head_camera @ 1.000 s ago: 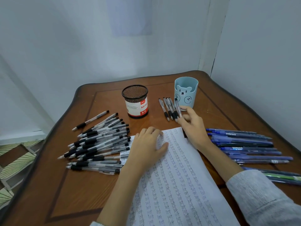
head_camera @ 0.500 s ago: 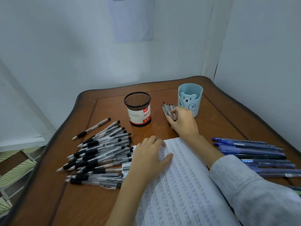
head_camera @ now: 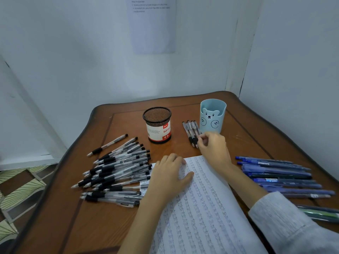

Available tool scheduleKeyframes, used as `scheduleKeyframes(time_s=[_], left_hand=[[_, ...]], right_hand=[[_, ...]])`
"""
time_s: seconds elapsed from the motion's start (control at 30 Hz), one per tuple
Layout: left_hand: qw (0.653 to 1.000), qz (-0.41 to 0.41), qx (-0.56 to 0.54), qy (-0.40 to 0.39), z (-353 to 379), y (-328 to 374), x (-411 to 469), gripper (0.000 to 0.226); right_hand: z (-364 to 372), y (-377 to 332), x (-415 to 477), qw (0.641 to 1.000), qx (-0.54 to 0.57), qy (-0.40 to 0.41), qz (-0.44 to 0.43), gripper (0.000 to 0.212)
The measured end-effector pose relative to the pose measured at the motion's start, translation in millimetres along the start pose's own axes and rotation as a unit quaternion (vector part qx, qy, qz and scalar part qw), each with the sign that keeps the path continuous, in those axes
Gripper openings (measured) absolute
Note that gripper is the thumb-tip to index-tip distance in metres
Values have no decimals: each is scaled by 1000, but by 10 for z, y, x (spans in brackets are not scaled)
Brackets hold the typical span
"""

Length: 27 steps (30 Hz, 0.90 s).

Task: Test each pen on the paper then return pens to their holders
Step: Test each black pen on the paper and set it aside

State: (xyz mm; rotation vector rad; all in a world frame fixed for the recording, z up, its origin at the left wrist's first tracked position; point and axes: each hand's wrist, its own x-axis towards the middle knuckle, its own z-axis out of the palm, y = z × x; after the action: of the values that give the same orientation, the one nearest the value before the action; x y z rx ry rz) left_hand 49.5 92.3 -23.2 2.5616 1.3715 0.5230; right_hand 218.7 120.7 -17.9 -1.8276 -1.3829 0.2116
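My left hand rests flat on the top left corner of the written paper. My right hand reaches to a small row of black pens lying just left of the blue bear cup. Its curled fingertips pinch the lower end of the rightmost black pen, which lies on the table. The black mesh holder stands left of that row. Neither holder shows any pens.
A large pile of black pens lies left of the paper. Several blue pens lie to its right, with green ones nearer me. White walls enclose the wooden table behind and on the right.
My right hand laid a pen beside the row, slid over the pens' lower ends, and has drawn back a little with its fingers curled. The view tilted upward. My left hand stayed put.
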Motion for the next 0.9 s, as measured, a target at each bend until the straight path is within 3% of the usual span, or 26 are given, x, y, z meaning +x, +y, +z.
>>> scheduleKeyframes(time_s=[0.33, 0.5, 0.6, 0.73, 0.83, 0.9], left_hand=[[996, 17, -19, 87, -226, -27, -499, 27], [987, -43, -17, 151, -390, -330, -991, 24], [984, -80, -16, 158, -433, -505, -1221, 22], [981, -90, -36, 170, -419, -550, -1325, 21], [979, -86, -42, 178, -402, -548, -1308, 21], [978, -82, -51, 185, -399, -554, -1307, 23]], right_hand=[[-159, -283, -682, 992, 58, -115, 2, 15], [-1, -584, -932, 975, 82, -204, -36, 15], [106, -710, -1027, 966, 30, -248, -68, 25], [195, -784, -1113, 970, -68, -215, -93, 24], [139, -800, -1099, 974, -5, -213, -80, 16], [57, -789, -1058, 965, 111, -232, -40, 11]])
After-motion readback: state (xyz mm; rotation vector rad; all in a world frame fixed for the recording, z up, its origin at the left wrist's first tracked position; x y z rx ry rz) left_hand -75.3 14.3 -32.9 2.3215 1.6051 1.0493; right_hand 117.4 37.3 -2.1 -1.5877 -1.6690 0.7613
